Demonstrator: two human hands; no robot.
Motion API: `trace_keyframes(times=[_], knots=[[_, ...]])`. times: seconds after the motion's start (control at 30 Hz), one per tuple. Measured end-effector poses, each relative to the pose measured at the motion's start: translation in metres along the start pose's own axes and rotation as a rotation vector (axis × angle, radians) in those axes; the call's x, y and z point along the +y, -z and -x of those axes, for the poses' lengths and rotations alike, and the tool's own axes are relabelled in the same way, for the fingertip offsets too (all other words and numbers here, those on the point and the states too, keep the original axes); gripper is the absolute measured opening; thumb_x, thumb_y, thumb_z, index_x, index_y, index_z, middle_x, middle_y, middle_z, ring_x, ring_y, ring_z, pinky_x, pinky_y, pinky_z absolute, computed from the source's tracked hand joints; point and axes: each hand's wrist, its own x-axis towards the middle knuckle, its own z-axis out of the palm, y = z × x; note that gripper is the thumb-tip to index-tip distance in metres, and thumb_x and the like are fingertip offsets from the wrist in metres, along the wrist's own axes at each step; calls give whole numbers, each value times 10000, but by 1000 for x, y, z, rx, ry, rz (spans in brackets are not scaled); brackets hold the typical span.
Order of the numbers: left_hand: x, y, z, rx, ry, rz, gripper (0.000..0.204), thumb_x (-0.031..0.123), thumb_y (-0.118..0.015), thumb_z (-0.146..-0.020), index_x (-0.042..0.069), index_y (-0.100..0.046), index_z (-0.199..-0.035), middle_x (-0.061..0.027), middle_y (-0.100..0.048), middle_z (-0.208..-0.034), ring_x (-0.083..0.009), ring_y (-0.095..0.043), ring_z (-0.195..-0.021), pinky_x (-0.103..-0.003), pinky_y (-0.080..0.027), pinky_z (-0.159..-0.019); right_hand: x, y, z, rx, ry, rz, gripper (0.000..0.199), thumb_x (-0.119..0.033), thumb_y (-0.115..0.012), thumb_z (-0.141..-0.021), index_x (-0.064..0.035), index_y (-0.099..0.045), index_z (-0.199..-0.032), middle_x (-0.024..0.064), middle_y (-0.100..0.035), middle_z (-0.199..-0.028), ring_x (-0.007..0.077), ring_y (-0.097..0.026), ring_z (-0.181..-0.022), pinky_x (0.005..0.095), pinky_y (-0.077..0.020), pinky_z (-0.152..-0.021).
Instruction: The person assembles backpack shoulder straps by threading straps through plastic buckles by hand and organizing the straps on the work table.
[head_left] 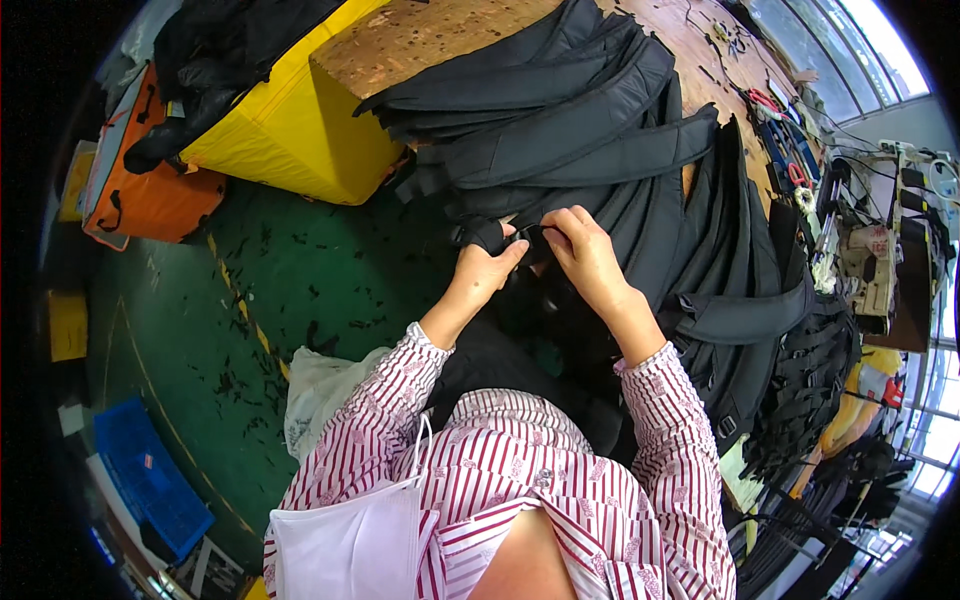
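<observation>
In front of my chest, my left hand (478,277) is closed around a black strap (486,236), with a small dark buckle-like piece near its thumb. Close beside it, my right hand (592,262) pinches with thumb and fingertips at the black strap's end; the exact piece between them is too dark to make out. Just beyond both hands lies a big pile of padded black shoulder straps (560,130), heaped on a wooden table (440,40) and hanging over its near edge.
A yellow bin (300,130) with black material stands at the far left, next to an orange bin (160,170). Black scraps litter the green floor (270,270). A blue crate (150,475) lies lower left, a white bag (325,390) by my left arm. Red-handled scissors (797,175) rest at right.
</observation>
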Motion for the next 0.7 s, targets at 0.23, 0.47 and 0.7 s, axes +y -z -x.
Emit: trace_keyframes(times=[0.23,0.47,0.7], knots=[[-13,-1,0,21,-29,-19,249,134,-658,-860,9,-550,-1046,-1,-515,-647,-53,-409,-438,-209,-322,-399,-4,-12,0,-7,19,107,119,-32,-591,-808,-17,-512,-896,171,-561,-836,359,-587,-785,414,-478,-671],[-37,-4,-11,218,-796,-397,227,90,-683,-820,7,-567,-996,-11,-540,-752,-75,-483,-618,-219,-407,-553,-7,-9,-2,-114,-197,-56,56,-22,-582,-780,6,-555,-820,185,-593,-805,375,-596,-778,424,-481,-692],[-21,-3,-1,142,-428,-417,221,112,-679,-821,-11,-580,-976,-36,-527,-802,-106,-481,-630,-242,-407,-551,-14,-16,2,62,-100,38,137,-38,-590,-776,-34,-562,-909,198,-554,-878,390,-588,-818,447,-490,-697]])
